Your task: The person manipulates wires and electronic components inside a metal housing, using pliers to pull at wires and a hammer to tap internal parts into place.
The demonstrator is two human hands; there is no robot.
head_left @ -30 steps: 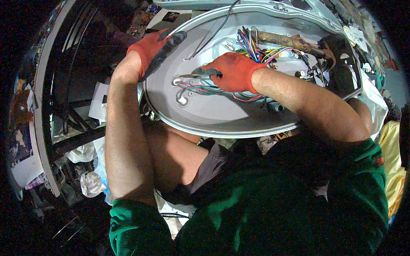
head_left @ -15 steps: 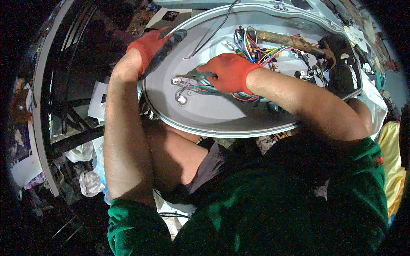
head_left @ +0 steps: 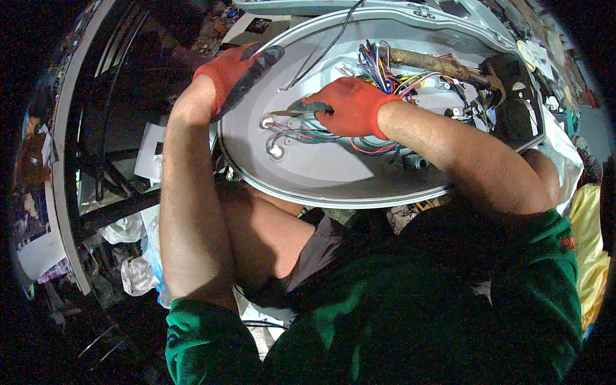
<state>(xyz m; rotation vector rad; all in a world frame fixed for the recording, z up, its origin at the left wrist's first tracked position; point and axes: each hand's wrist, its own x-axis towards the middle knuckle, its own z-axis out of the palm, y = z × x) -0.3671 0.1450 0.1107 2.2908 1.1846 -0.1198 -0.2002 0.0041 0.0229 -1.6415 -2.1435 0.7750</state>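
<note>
Just beyond the person's bent leg, a grey oval housing lies open side up; what bears it is hidden. It looks stiff and smooth, probably awkward more for its breadth than its weight, and the raised rim seems the surest hold. Near its left end sit a lower white fitting and an upper white fitting; the thin wires there look limp and easily strained. The right hand, gloved, is closed around a slim pointed tool, tip close to the upper fitting. The left hand bends over the rim; how firmly, I cannot tell. Farther off, coloured wires bunch beside a rough, rigid-looking brown tube.
</note>
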